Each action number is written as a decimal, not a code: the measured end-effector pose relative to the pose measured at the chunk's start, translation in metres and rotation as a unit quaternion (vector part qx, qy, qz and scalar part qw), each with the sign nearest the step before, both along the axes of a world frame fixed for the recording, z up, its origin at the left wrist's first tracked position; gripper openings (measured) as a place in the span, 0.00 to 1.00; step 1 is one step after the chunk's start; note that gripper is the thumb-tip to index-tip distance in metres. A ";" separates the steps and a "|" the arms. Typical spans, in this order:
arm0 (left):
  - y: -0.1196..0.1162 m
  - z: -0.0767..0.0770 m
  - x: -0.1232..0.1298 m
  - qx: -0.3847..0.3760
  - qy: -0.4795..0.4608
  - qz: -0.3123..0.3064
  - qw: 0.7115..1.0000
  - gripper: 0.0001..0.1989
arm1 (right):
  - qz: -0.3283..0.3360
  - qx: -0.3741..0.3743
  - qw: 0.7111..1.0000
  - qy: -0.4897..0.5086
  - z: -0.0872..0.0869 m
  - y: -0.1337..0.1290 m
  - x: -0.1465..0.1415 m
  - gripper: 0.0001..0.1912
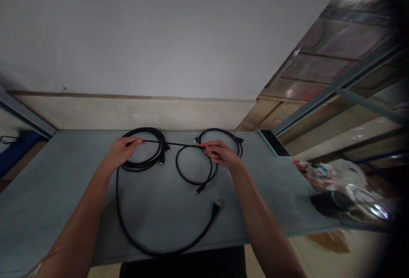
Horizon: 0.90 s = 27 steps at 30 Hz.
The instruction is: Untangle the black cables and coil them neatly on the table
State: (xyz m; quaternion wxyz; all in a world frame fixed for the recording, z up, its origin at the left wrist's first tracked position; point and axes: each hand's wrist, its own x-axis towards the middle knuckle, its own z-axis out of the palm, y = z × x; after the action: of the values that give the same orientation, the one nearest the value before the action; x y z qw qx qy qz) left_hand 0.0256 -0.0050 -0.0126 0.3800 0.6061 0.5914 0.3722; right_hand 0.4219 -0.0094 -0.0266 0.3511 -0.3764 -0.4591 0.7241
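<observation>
Between my two hands a black cable (177, 144) is stretched nearly straight. My left hand (126, 148) pinches it on the left, over the edge of a coiled black cable (143, 167) lying on the table. My right hand (219, 152) pinches it on the right, where a loop (191, 182) hangs down to a connector (200, 189). From my left hand the cable's other length curves toward the table's front edge and ends in a connector (216, 209). Behind my right hand lies another coiled black cable (223, 130).
The grey table (54, 184) meets a pale wall (143, 114) at the back. A phone (274, 143) lies at the back right corner. Plastic bags (338, 173) and a dark, shiny object (332, 203) are at the right end. Metal frame posts (306, 114) rise at the sides.
</observation>
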 end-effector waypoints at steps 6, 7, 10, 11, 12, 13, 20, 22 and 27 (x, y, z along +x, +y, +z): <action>0.004 -0.001 -0.034 0.004 -0.073 0.039 0.997 0.24 | -0.062 0.010 0.998 -0.023 0.003 0.002 0.022 0.19; 0.004 0.000 -0.038 -0.003 -0.082 0.043 0.996 0.24 | -0.077 0.011 0.997 -0.030 0.003 0.002 0.024 0.19; 0.005 0.001 -0.044 -0.038 -0.080 0.023 0.996 0.24 | -0.114 0.013 0.993 -0.039 0.000 0.006 0.025 0.18; 0.005 0.001 -0.043 -0.048 -0.073 0.010 0.996 0.24 | -0.124 0.012 0.991 -0.038 -0.002 0.007 0.024 0.18; 0.005 0.000 -0.041 -0.058 -0.064 -0.004 0.996 0.24 | -0.134 0.010 0.990 -0.036 -0.004 0.009 0.023 0.19; 0.005 -0.001 -0.039 -0.066 -0.053 -0.019 0.996 0.24 | -0.142 0.009 0.989 -0.035 -0.007 0.011 0.021 0.19; 0.007 -0.011 -0.010 -0.075 0.025 -0.118 0.990 0.28 | -0.133 0.063 0.983 -0.113 -0.016 0.013 0.002 0.12; 0.007 -0.013 -0.004 -0.030 0.044 -0.116 0.992 0.28 | -0.118 0.082 0.983 -0.117 -0.015 0.011 -0.003 0.12; 0.006 -0.015 0.007 0.053 0.074 -0.098 0.991 0.27 | -0.079 0.074 0.989 -0.104 -0.014 0.005 -0.020 0.17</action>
State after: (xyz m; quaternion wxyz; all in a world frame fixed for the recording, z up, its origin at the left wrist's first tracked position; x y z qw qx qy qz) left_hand 0.0330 0.0011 -0.0280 0.3369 0.7063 0.5351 0.3183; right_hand 0.4018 -0.0048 -0.0411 0.3846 -0.4577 -0.5141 0.6151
